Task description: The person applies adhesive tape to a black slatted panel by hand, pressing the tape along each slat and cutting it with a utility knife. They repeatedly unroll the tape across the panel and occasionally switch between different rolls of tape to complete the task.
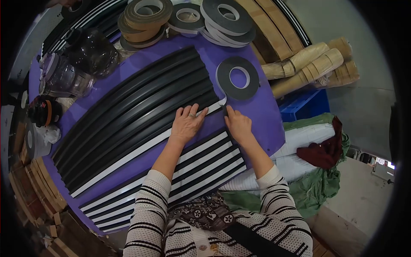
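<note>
A set of ribbed black strips (141,107) lies side by side on a purple tabletop (267,122). White-faced tape (128,159) runs along the nearest strip and lifts at its right end toward a dark grey tape roll (254,88) lying flat. My left hand (187,123) rests on the taped strip near that end, fingers laid over it. Beside the strip's end is my right hand (239,125), its fingers closed around something small and dark that I cannot make out. Closer to my body lie more black strips faced with white tape (201,159).
Stacked tape rolls (143,32) and white-sided rolls (227,21) stand along the far edge. Clear jars (64,77) are at the left. Brown wrapped bundles (306,70), a blue crate (306,105) and a dark red cloth (321,150) sit to the right.
</note>
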Demonstrator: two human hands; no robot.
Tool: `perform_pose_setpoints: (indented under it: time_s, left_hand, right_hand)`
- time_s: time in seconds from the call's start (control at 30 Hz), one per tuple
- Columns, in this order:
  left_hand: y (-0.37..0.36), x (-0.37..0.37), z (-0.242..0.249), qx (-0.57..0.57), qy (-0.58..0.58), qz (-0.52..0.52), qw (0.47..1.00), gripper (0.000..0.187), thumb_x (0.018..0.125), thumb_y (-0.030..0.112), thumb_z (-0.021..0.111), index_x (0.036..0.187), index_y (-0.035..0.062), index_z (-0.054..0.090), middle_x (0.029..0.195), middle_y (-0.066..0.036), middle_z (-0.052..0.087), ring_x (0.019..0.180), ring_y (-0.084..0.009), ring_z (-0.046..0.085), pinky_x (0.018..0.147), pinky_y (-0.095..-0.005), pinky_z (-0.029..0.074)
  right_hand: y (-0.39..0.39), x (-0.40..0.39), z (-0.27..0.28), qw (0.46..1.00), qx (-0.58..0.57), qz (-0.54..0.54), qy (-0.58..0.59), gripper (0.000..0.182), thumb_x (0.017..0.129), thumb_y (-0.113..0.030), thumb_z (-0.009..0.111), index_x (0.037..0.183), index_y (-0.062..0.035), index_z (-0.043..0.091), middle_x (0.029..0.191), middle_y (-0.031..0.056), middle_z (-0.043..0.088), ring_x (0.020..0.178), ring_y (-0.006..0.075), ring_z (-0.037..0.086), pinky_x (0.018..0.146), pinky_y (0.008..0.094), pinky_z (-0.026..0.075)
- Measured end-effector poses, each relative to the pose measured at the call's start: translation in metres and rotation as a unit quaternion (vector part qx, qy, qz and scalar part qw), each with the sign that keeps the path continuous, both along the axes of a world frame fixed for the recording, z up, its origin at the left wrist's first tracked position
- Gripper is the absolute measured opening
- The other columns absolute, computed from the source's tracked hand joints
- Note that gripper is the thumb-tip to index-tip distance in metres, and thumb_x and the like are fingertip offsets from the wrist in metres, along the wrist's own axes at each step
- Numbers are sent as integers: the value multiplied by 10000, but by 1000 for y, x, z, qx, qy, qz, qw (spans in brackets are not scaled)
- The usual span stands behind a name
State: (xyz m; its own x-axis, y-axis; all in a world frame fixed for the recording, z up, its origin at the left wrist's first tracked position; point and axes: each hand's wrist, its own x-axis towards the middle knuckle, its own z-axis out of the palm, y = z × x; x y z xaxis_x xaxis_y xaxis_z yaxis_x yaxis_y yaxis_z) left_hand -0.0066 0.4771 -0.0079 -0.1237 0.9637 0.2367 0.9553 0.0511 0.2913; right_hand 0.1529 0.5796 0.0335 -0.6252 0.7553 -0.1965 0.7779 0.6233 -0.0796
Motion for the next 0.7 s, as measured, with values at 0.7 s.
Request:
perform_pose_setpoints:
  time_s: [0.7]
  left_hand:
    - [0, 2, -2, -26, 29, -11, 999, 405, 771, 222, 522, 1160, 302, 444, 1085, -47, 411, 960, -191, 411, 806, -342, 323]
  right_hand:
    - [73, -42, -57, 974, 106, -9, 202, 569, 716, -350, 596, 1079, 64, 452, 1125, 218, 463, 1104, 378, 381, 955, 503, 209]
